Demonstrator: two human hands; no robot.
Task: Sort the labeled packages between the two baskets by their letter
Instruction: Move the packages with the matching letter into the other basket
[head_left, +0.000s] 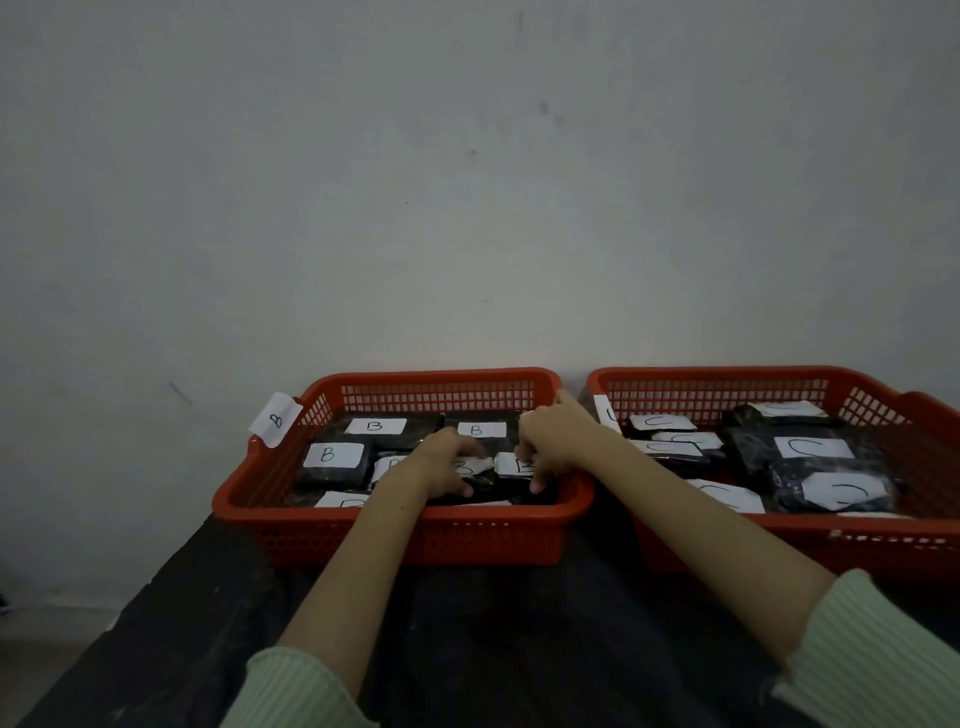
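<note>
Left red basket (291, 470): plastic lattice walls, a paper tag marked B (275, 419) on its left rim. It holds black packages with white B labels: one at back left (375, 426), one at back centre (480, 429), one at left (332, 455), others partly hidden at the near edge.

Right red basket (883, 402): just beside the first, holding black packages with white C labels, among them one at back left (661, 422), one at centre (813, 447) and one near the front (844, 491).

Left hand (447, 457): inside the left basket, fingers curled down onto a B-labelled package (478, 480); whether it grips or merely presses cannot be told.

Right hand (550, 441): also in the left basket, fingers bent down onto a neighbouring B-labelled package (511, 465) at the basket's right side; its grasp looks partial, though the view is dim.

Both forearms bare, pale green ribbed sleeves (883, 660) pushed back. Baskets stand on a dark cloth-covered table (493, 623) against a plain wall (467, 182).
</note>
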